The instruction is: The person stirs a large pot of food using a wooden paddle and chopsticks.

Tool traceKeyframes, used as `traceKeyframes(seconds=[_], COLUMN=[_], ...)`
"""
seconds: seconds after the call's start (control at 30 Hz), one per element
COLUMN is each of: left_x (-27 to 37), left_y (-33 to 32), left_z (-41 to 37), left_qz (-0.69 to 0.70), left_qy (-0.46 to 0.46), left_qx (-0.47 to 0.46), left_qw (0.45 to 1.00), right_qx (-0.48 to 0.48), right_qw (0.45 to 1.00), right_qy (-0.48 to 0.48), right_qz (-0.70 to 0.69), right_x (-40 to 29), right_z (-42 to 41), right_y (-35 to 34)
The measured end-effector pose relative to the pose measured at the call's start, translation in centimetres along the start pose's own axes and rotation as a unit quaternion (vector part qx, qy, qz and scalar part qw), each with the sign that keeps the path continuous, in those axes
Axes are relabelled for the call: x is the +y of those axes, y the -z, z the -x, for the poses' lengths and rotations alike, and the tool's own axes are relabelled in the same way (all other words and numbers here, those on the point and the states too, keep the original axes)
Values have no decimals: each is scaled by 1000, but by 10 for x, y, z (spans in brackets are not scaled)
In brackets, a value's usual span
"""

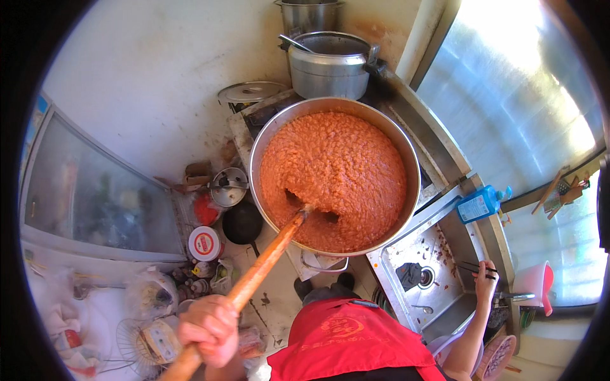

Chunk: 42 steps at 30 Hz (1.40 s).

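My left hand [209,328] is wrapped around a long wooden handle [267,257], which slants down into a large metal pot [413,157]. Thick orange-red, grainy mash [338,162] nearly fills that pot and hides the lower end of the tool. Two dark hollows show in the mash beside the shaft. Off to the right, my right hand [484,282] grips a pair of dark chopsticks [479,269] above a stainless steel sink [395,257]. Inside the sink lie a dark cloth-like item [409,276] next to the drain and scattered reddish-brown scraps.
Behind the large pot stands an aluminium pot [329,76] with a utensil in it. A blue pump bottle [479,205] and a faucet [514,296] are by the sink. Left on the floor are a black pan [242,223], a lidded white tub [205,243] and a fan [136,340].
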<state>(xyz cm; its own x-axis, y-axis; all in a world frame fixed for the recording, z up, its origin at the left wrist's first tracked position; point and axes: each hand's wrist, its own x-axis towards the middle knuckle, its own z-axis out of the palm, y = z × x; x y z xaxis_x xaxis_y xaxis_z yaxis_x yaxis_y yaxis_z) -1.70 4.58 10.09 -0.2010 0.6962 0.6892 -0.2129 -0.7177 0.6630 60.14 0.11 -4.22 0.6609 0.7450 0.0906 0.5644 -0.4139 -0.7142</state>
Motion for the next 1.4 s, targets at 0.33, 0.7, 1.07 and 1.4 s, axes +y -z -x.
traceKeyframes(seconds=[0.33,0.7,1.07,1.4], left_x=[-122,-52,76,-50], left_y=[-38,-46,7,12], left_z=[43,-68,-68,-2], left_qz=[35,96,-61,19], left_qy=[-126,-31,-29,-76], left_qx=[22,-129,-153,-31], left_qw=[991,986,986,996], right_qx=[-6,-25,-32,-30], right_qw=[999,997,998,998], right_qy=[39,63,39,51], right_qz=[18,-49,-30,-17], right_x=[-30,-31,-7,-20], right_z=[-3,-16,12,11], right_y=[31,-8,-18,-14])
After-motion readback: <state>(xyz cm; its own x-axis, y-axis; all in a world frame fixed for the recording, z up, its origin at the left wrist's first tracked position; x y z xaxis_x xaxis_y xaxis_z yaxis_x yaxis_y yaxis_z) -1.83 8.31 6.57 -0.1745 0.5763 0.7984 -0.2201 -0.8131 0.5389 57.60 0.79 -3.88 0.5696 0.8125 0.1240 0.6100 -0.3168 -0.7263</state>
